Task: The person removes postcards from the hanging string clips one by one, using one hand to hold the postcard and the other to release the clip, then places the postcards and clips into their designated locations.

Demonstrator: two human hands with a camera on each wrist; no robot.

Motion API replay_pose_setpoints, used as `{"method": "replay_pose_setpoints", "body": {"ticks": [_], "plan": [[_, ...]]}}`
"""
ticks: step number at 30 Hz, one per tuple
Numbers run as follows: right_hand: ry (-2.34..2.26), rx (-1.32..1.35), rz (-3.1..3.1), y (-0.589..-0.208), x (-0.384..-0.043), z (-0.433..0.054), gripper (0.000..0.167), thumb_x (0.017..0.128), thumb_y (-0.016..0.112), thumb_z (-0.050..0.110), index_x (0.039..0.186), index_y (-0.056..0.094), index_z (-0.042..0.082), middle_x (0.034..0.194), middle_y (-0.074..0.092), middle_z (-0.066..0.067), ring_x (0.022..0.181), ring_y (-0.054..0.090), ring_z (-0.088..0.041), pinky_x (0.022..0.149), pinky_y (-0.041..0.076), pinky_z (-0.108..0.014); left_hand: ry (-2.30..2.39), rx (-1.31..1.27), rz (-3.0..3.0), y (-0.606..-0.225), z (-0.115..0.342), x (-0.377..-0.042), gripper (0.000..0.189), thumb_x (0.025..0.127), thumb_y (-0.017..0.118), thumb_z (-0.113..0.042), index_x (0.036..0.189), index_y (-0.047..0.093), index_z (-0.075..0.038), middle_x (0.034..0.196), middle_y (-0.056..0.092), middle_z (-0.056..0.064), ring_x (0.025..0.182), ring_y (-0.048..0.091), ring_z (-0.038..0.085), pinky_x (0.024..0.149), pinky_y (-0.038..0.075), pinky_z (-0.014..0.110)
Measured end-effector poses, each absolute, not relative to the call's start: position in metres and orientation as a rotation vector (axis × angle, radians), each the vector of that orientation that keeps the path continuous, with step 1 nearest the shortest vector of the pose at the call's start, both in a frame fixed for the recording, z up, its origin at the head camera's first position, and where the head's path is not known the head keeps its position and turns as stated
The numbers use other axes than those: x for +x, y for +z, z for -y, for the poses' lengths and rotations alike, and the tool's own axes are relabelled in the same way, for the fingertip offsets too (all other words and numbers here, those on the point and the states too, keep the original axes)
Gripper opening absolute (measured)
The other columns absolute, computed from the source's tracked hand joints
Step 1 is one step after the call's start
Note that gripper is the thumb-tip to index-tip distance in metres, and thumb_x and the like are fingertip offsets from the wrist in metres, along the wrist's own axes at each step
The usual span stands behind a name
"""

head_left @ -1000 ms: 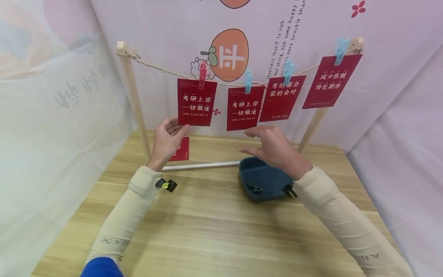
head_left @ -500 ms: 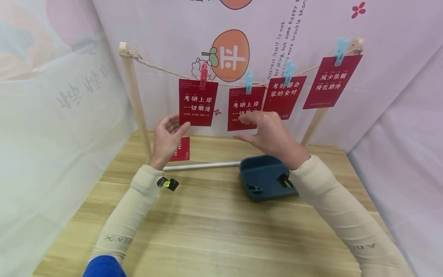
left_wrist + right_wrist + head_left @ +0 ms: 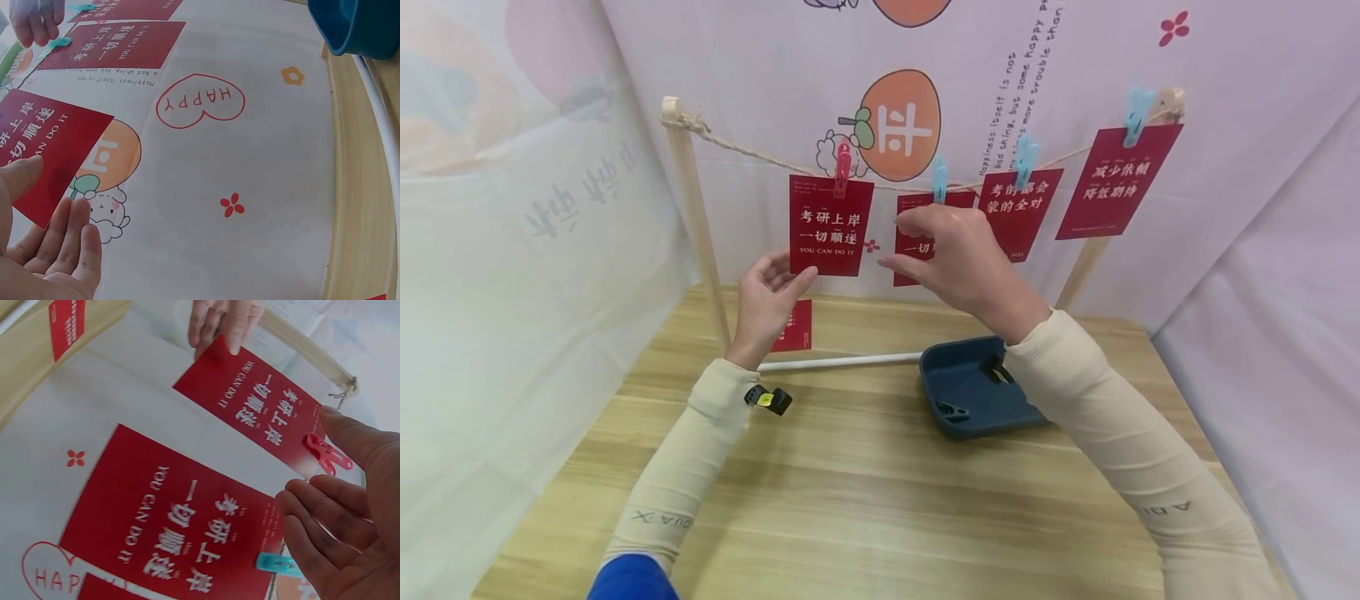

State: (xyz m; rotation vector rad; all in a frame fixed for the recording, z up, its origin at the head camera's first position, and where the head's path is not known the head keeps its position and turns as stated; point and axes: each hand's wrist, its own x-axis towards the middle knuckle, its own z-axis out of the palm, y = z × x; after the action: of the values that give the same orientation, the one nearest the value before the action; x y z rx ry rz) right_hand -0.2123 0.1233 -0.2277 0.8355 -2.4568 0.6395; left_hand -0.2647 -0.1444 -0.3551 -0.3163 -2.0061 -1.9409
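Note:
A red card [image 3: 830,227] with white lettering hangs from the twine [image 3: 748,152] under a red clothespin [image 3: 842,167]. My left hand [image 3: 762,302] pinches this card's lower left corner, thumb in front and fingers behind, as the right wrist view also shows. My right hand [image 3: 966,262] is raised with thumb and fingers spread apart, holding nothing. In the head view it covers part of the second red card [image 3: 910,258], which hangs by a light blue clothespin [image 3: 940,177]. The right wrist view has the red clothespin [image 3: 325,453] just beyond my right hand's fingertips.
Two more red cards [image 3: 1022,212] [image 3: 1116,187] hang at the right by light blue clothespins. Wooden posts [image 3: 696,225] carry the twine. On the table [image 3: 850,500] stand a dark blue tray [image 3: 958,429] with black objects inside, a white rod [image 3: 842,362] and another red card [image 3: 801,327].
My right hand has moved up and left, from below the second card to in front of it, towards the red clothespin. The left hand has kept its pinch on the card.

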Motion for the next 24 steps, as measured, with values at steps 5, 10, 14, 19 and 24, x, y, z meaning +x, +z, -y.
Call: {"method": "replay_pose_setpoints", "body": {"ticks": [5, 10, 14, 19, 24], "plan": [[0.636, 0.854, 2.399, -0.220, -0.217, -0.114, 0.052, 0.090, 0.085, 0.036, 0.133, 0.073, 0.008, 0.130, 0.076, -0.010, 0.120, 0.075, -0.026, 0.103, 0.062, -0.040, -1.977, -0.307, 2.005, -0.356, 0.144, -0.264, 0.051, 0.096, 0.080, -0.021, 0.138, 0.060, -0.002, 0.119, 0.070, 0.000, 0.115, 0.069, 0.022, 0.100, 0.060, 0.023], [0.625, 0.838, 2.374, -0.212, -0.222, -0.105, 0.054, 0.091, 0.085, 0.036, 0.134, 0.072, 0.008, 0.133, 0.075, -0.010, 0.121, 0.075, -0.025, 0.103, 0.061, -0.039, -2.030, -0.311, 1.992, -0.356, 0.143, -0.264, 0.053, 0.096, 0.080, -0.020, 0.141, 0.058, -0.003, 0.117, 0.070, -0.003, 0.110, 0.071, 0.014, 0.097, 0.061, 0.023], [0.608, 0.815, 2.381, -0.203, -0.227, -0.099, 0.054, 0.092, 0.083, 0.038, 0.136, 0.071, 0.008, 0.136, 0.074, -0.010, 0.123, 0.073, -0.025, 0.104, 0.061, -0.038, -2.043, -0.324, 1.990, -0.357, 0.143, -0.264, 0.054, 0.096, 0.079, -0.019, 0.143, 0.058, -0.003, 0.117, 0.071, -0.004, 0.108, 0.072, 0.011, 0.096, 0.062, 0.023], [0.625, 0.792, 2.401, -0.193, -0.232, -0.094, 0.056, 0.093, 0.082, 0.036, 0.139, 0.068, 0.007, 0.139, 0.072, -0.011, 0.127, 0.072, -0.026, 0.107, 0.059, -0.037, -2.032, -0.325, 1.974, -0.358, 0.143, -0.264, 0.051, 0.097, 0.079, -0.021, 0.141, 0.059, -0.003, 0.116, 0.071, -0.005, 0.107, 0.072, 0.011, 0.094, 0.062, 0.022], [0.647, 0.776, 2.418, -0.184, -0.239, -0.088, 0.053, 0.095, 0.080, 0.032, 0.139, 0.068, 0.005, 0.140, 0.071, -0.013, 0.129, 0.070, -0.025, 0.110, 0.057, -0.035, -2.032, -0.330, 1.952, -0.359, 0.143, -0.265, 0.048, 0.097, 0.079, -0.022, 0.138, 0.061, -0.003, 0.114, 0.072, -0.005, 0.105, 0.072, 0.010, 0.093, 0.062, 0.021]]}}
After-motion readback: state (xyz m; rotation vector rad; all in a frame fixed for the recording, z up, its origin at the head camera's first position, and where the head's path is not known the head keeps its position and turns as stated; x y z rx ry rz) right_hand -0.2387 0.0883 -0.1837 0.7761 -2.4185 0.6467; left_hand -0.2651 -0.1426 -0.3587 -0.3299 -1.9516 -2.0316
